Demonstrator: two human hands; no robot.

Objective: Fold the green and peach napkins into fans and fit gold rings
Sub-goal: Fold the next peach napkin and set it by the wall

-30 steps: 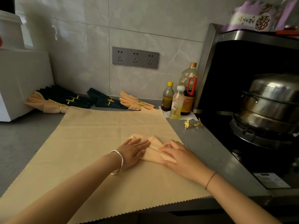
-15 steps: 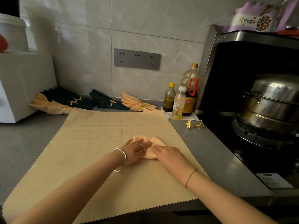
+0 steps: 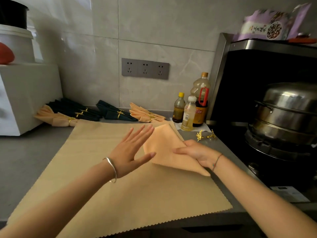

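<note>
Grey counter [image 3: 25, 160], tan mat [image 3: 120, 194] across it. At centre right my right hand [image 3: 197, 152] grips the napkin [image 3: 163, 145], lifted off the mat. My left hand [image 3: 130, 152] hovers flat, fingers spread, just beside it. I judge the limp cloth may sag crooked, or brush the rings [image 3: 205, 135] to its right.

Little here is legible to me. At one o'clock in my view, high up, the purple bag [image 3: 267, 24] has a white band [image 3: 255, 29] with dark Chinese characters, too blurred to make out. At twelve to one o'clock, the big bottle [image 3: 200, 100] wears a red label [image 3: 199, 112] with pale characters, too small to read. Just beside it, the small clear bottle [image 3: 188, 115] carries a white label with fine print I cannot read. At four o'clock, a paper slip [image 3: 289, 193] shows a dark printed block, illegible.
</note>
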